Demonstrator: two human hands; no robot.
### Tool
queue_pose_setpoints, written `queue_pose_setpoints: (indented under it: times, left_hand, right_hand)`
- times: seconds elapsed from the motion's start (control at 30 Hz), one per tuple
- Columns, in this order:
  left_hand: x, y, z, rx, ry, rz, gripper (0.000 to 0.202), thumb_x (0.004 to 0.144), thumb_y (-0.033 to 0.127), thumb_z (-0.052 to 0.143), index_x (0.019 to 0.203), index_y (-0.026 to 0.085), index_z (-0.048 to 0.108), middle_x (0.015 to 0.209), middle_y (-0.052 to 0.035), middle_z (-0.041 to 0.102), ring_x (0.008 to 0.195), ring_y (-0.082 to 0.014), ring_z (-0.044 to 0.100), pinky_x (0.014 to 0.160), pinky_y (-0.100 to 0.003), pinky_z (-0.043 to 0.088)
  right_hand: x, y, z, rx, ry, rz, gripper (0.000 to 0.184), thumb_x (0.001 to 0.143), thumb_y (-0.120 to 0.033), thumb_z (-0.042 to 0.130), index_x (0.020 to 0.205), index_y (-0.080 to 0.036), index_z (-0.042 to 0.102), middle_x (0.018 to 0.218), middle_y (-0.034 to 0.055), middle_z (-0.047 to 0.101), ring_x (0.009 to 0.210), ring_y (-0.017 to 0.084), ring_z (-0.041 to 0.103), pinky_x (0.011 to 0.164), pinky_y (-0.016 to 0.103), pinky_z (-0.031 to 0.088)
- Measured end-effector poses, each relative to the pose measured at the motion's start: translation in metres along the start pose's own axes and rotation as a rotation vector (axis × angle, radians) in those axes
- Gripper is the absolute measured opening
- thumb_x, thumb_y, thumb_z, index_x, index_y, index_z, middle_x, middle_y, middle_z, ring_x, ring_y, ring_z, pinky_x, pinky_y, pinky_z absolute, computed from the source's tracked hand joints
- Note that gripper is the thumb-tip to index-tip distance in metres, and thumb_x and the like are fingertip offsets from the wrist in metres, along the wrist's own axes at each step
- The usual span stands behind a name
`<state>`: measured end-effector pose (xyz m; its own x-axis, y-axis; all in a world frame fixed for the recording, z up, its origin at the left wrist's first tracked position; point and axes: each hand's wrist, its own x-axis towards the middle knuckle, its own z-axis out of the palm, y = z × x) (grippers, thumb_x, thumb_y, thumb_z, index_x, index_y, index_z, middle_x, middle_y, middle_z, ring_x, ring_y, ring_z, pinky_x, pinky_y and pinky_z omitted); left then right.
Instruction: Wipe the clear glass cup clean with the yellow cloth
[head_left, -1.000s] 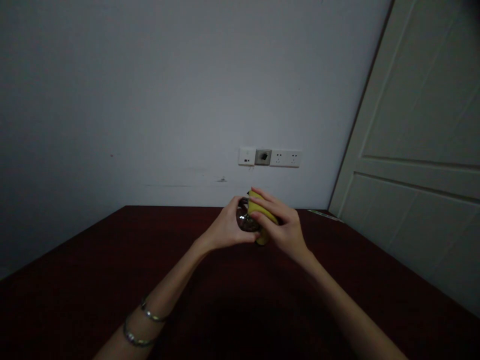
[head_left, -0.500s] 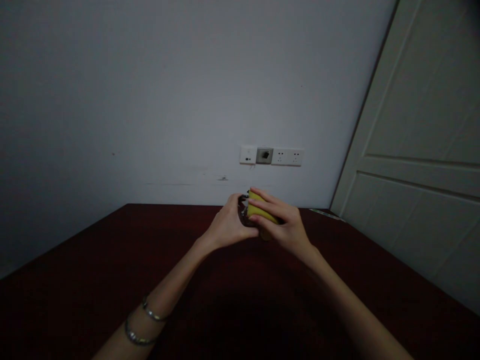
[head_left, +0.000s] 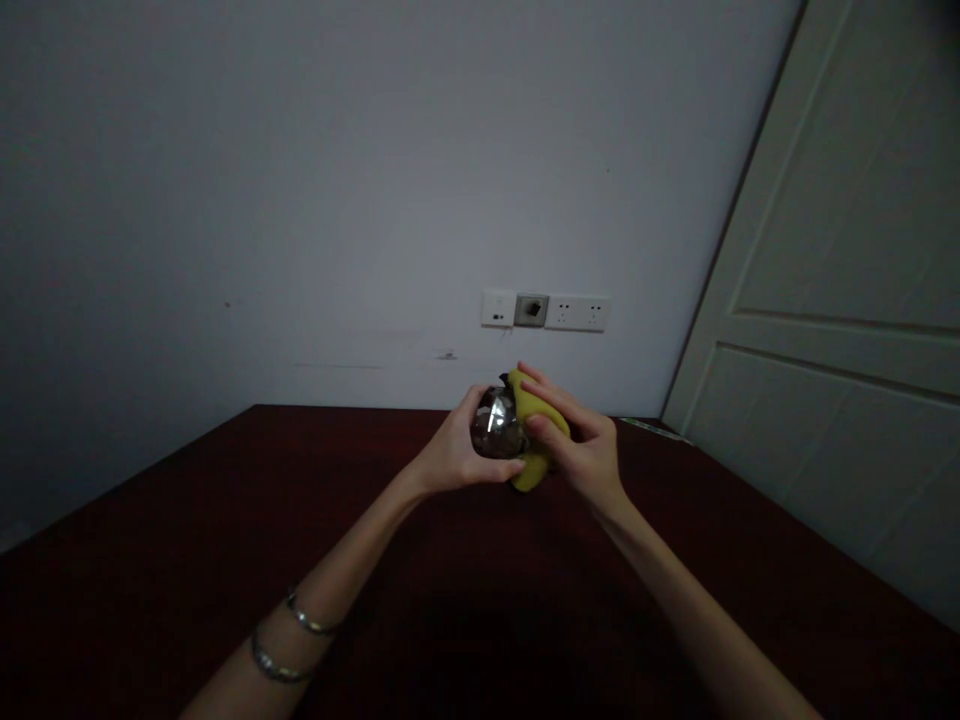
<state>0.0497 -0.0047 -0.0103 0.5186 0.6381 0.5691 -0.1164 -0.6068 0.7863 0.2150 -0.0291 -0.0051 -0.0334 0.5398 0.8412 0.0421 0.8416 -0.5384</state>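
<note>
The left hand wraps its fingers round a shiny, rounded glass-or-metal object; at its three o'clock, the right hand grips a soft-looking yellow cloth against it. A loosened left grip could let the smooth object slip onto the dark-red, flat surface.

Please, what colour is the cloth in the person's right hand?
Mostly yellow; the cloth shows best in the head view.
</note>
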Motion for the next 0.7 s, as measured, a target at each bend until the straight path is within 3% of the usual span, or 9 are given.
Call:
queue_pose_setpoints:
  times: [0.13,0.3,0.37,0.57,0.7]
  left_hand:
    - [0.001,0.000,0.000,-0.070,-0.003,-0.016,0.069,0.062,0.026,0.078,0.117,0.018,0.038,0.109,-0.0087,0.056,0.098,-0.0230,0.059,0.082,-0.035,0.049]
    - [-0.001,0.004,0.000,0.004,-0.028,-0.010,0.072,0.061,0.025,0.079,0.120,0.016,0.038,0.114,-0.0110,0.054,0.104,-0.0247,0.057,0.090,-0.038,0.046]
    - [-0.001,0.005,-0.002,0.018,-0.037,-0.011,0.072,0.061,0.024,0.079,0.120,0.016,0.038,0.115,-0.0110,0.054,0.104,-0.0245,0.056,0.090,-0.037,0.045]
    - [0.003,0.002,-0.006,0.015,-0.014,-0.056,0.066,0.062,0.026,0.077,0.114,0.017,0.038,0.102,-0.0066,0.056,0.090,-0.0207,0.060,0.074,-0.031,0.049]
    - [0.000,0.004,-0.005,0.099,-0.065,0.009,0.066,0.063,0.026,0.076,0.117,0.017,0.037,0.105,-0.0074,0.057,0.094,-0.0216,0.059,0.079,-0.034,0.049]
  right_hand:
    - [-0.002,-0.006,0.001,-0.065,-0.072,-0.116,0.035,0.074,-0.022,0.073,0.106,-0.035,0.069,0.129,-0.0021,0.060,0.120,0.021,0.056,0.106,0.040,0.042]
    - [-0.001,0.006,0.002,0.078,0.058,0.094,0.028,0.080,-0.031,0.067,0.107,-0.036,0.068,0.124,-0.0019,0.064,0.119,0.021,0.057,0.106,0.042,0.041]
    - [-0.001,0.007,0.002,0.078,0.062,0.104,0.028,0.080,-0.030,0.067,0.108,-0.035,0.068,0.124,-0.0016,0.064,0.119,0.020,0.057,0.107,0.042,0.041]
    - [-0.002,-0.007,0.001,-0.124,-0.107,-0.152,0.038,0.072,-0.020,0.074,0.107,-0.034,0.068,0.129,-0.0006,0.060,0.118,0.021,0.058,0.106,0.039,0.043]
    - [0.001,-0.002,-0.002,-0.061,-0.070,-0.017,0.030,0.076,-0.025,0.071,0.105,-0.033,0.069,0.125,-0.0007,0.063,0.118,0.021,0.058,0.105,0.040,0.043]
